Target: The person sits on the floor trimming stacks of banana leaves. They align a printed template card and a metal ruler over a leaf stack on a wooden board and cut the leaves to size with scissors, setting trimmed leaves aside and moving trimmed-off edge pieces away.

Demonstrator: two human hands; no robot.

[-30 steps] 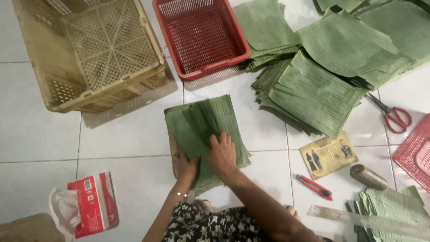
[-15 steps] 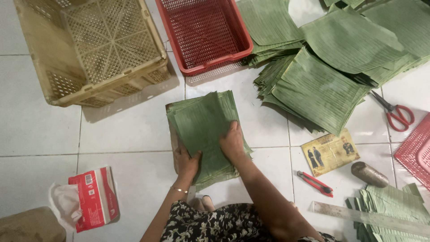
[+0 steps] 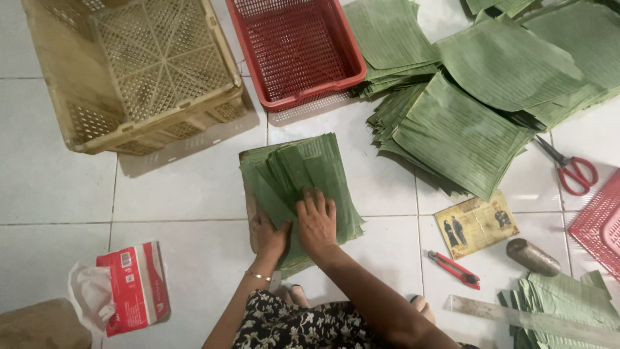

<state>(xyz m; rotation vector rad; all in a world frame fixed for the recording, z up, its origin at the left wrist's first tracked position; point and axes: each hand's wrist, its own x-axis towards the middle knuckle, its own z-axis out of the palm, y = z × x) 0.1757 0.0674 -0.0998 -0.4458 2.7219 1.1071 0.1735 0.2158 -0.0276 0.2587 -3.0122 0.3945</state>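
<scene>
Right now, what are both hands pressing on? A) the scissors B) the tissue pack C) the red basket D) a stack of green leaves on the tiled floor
D: the left hand and right hand lie flat on the stack of green leaves.

Both hands low centre, close side by side, palms down. Left hand (image 3: 269,236) flat, fingers pointing far, thin bracelet at wrist. Right hand (image 3: 317,223) flat, fingers spread, pressing down. Right forearm runs in from near right, left from near centre.
</scene>
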